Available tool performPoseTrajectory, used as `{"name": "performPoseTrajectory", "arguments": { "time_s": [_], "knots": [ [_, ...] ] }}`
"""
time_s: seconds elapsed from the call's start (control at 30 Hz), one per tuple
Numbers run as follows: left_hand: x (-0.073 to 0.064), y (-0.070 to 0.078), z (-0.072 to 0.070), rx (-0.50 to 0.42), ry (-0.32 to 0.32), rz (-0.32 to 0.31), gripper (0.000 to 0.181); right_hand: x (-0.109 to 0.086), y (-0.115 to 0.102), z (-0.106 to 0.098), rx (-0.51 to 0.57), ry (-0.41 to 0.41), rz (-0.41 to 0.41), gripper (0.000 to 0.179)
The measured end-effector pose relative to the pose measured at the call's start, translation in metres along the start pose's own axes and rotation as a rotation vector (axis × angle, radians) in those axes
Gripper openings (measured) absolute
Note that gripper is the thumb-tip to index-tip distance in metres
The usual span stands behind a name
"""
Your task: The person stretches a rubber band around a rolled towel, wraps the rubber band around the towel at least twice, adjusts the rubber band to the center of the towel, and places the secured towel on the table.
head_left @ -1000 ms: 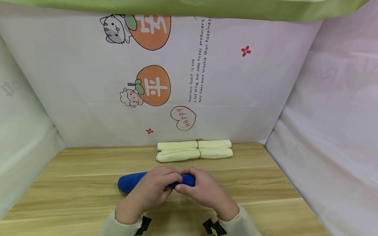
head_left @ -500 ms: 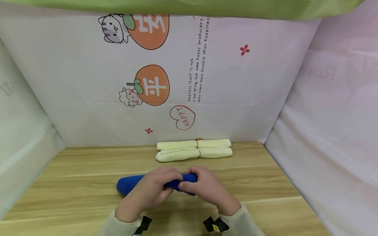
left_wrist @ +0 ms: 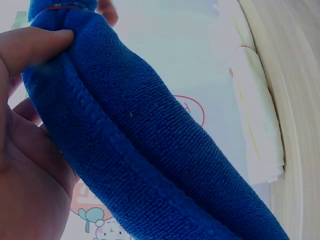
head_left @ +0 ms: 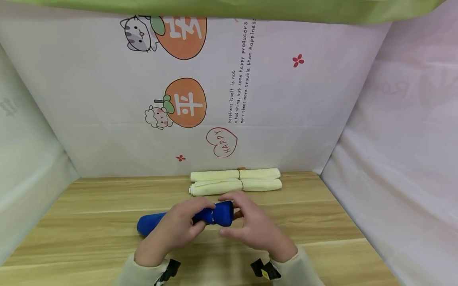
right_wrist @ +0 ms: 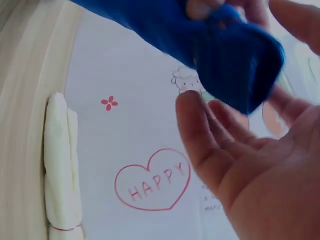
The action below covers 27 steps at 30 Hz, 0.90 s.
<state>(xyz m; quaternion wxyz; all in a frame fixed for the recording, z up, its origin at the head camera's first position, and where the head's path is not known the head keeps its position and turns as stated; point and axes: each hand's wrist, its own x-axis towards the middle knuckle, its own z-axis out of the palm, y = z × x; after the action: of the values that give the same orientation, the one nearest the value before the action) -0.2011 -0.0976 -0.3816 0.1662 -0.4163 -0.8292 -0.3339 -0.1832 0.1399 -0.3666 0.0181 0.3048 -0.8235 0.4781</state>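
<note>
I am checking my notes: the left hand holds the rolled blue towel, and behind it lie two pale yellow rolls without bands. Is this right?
One detail is wrong: the head view shows a thin band around the middle of each pale yellow roll. The rest stands.

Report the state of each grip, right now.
Left grip: closed, holding the blue towel.
Right grip: open, not clasping anything, at the towel's end; whether it touches cannot be told.
</note>
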Motion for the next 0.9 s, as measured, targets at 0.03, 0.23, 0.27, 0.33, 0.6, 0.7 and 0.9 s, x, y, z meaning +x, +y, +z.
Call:
{"name": "performPoseTrajectory", "arguments": {
  "time_s": [0.03, 0.23, 0.27, 0.33, 0.6, 0.7, 0.9],
  "knots": [
    [0.0, 0.0, 0.0, -0.001, 0.0, -0.002, 0.04, 0.0, 0.0, 0.002, -0.056, -0.002, -0.05, 0.052],
    [0.001, -0.002, 0.001, -0.039, -0.02, 0.034, 0.047, 0.003, 0.0, 0.011, -0.183, 0.176, -0.189, 0.031],
    [0.001, -0.002, 0.001, -0.052, -0.028, 0.046, 0.048, 0.003, 0.0, 0.01, -0.154, 0.194, -0.182, 0.03],
    [0.001, -0.002, 0.002, -0.079, -0.046, 0.067, 0.05, 0.003, 0.001, 0.007, -0.082, 0.204, -0.141, 0.027],
    [0.002, 0.002, 0.003, -0.15, -0.011, 0.069, 0.029, 0.002, 0.004, -0.004, -0.022, 0.104, 0.053, 0.024],
    [0.004, 0.004, 0.004, -0.169, 0.061, 0.141, 0.023, 0.003, 0.005, -0.003, -0.035, 0.06, 0.046, 0.026],
    [0.005, 0.005, 0.003, -0.127, 0.051, 0.186, 0.027, 0.004, 0.003, 0.001, 0.064, 0.046, 0.061, 0.021]
  ]
}}
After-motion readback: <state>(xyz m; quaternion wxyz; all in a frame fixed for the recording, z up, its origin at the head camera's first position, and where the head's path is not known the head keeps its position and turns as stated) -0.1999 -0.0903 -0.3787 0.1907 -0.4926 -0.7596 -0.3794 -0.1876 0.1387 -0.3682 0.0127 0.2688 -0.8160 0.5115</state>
